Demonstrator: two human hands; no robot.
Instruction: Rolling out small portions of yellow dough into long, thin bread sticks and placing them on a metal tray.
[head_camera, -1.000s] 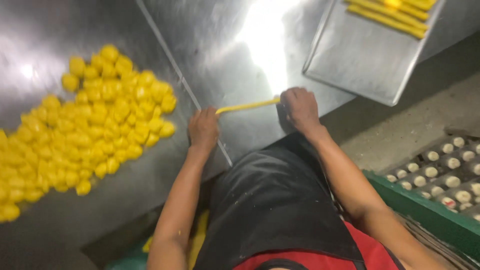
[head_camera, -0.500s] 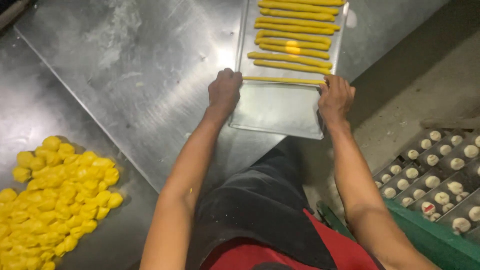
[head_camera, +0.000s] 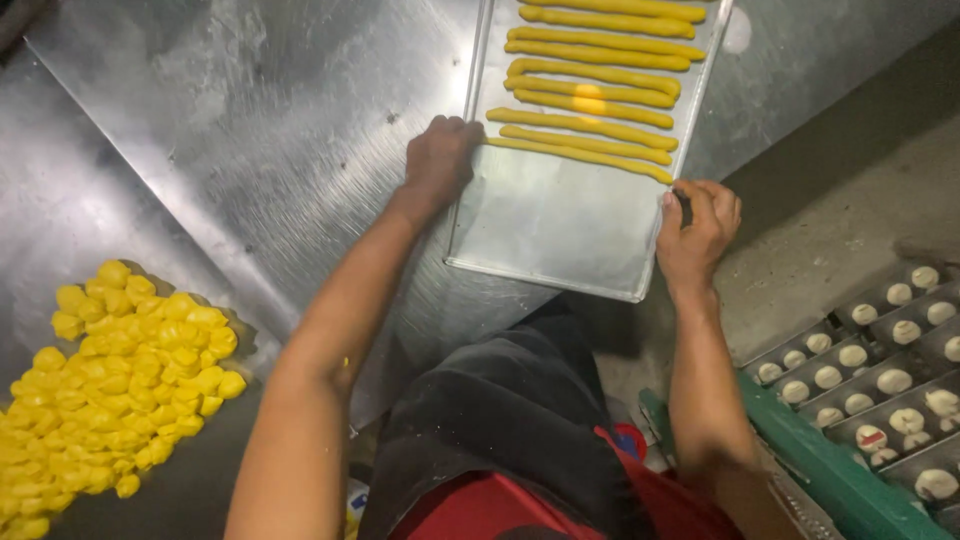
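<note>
A steel baking tray (head_camera: 560, 240) lies on the metal table and carries several long yellow dough ropes in rows. The nearest dough rope (head_camera: 580, 158) lies slanted across the tray. My left hand (head_camera: 438, 160) rests on the tray's left rim, fingers curled at that rope's left end. My right hand (head_camera: 698, 225) is at the tray's right rim, fingers curled, just below the rope's right end. Whether it touches the rope is unclear.
A heap of small yellow dough pieces (head_camera: 120, 380) lies on the steel table (head_camera: 280, 150) at lower left. At lower right a green-framed rack (head_camera: 800, 450) holds trays of pale round pieces (head_camera: 880, 380). A concrete floor (head_camera: 850, 190) shows to the right.
The dough rope went from the table beside the heap to the tray. Half a second ago both hands held it over the tray; now it lies in the nearest row.
</note>
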